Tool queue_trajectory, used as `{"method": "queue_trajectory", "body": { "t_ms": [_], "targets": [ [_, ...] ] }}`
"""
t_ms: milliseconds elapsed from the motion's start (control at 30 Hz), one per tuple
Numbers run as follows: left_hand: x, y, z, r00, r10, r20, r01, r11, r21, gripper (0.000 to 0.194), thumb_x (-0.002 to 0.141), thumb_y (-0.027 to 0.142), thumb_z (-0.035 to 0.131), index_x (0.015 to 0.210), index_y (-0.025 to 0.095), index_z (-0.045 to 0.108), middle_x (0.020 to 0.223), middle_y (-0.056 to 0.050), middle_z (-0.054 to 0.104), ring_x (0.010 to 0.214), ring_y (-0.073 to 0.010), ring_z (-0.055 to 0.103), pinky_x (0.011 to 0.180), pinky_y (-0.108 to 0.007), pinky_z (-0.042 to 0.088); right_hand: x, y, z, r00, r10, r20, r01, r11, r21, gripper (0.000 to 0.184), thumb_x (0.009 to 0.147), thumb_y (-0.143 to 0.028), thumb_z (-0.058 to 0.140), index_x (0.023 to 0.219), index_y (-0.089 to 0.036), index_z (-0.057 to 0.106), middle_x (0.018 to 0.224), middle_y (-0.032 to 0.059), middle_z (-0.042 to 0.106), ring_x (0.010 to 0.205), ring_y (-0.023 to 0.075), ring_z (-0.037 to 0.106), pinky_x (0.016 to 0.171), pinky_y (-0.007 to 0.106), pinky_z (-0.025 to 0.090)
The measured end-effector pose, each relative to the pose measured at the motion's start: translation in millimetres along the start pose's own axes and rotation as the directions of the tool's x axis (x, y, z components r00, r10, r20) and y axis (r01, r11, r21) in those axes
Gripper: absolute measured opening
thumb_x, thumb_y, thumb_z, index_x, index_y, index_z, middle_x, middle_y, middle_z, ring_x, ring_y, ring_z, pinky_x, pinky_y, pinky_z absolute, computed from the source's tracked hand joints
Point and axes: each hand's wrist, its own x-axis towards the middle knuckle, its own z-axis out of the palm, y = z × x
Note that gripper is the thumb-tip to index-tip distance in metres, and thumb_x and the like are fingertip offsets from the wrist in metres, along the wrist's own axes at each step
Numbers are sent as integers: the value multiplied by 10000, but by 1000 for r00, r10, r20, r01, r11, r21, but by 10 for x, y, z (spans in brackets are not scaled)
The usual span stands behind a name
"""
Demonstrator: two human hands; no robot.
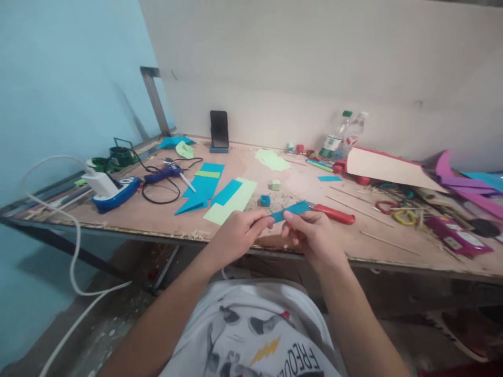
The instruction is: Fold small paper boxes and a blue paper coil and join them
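Observation:
A strip of blue paper (295, 209) is stretched between my two hands above the table's front edge. My left hand (244, 230) pinches its left end, while my right hand (308, 230) grips it with the thumb on top, near the middle. Just beyond the strip lie a small blue paper piece (265, 200) and a small pale green paper cube (275, 185). A red-handled cutter (334, 213) rests right behind my right hand. Left of my hands are a light green sheet (223, 209) and a blue paper rectangle (227, 192) on it.
A blue glue gun (163, 174) with a black cord and a power strip (117, 195) sit at left. A phone (219, 129) stands at the back. Bottles (334, 141), thin sticks (359, 210), scissors (404, 217) and a purple package (458, 235) occupy the right side.

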Motion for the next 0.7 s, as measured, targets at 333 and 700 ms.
{"method": "queue_trajectory", "body": {
  "t_ms": [333,700],
  "targets": [
    [-3,-13,-4,993,-107,53,112,988,-107,330,1035,409,553,810,185,643,624,66,464,596,-118,427,607,-243,363,41,-56,-97,974,-162,-160,166,986,13,377,661,-465,938,511,-179,745,501,19,628,428,68,409,428,239,311],
    [9,2,17,998,-70,3,70,990,-120,393,1045,390,542,705,195,517,609,61,495,580,-114,458,597,-247,360,-16,51,-23,993,-73,-92,81,992,91,366,736,-479,905,599,-175,752,600,19,681,440,65,459,423,216,328]
  ]
}}
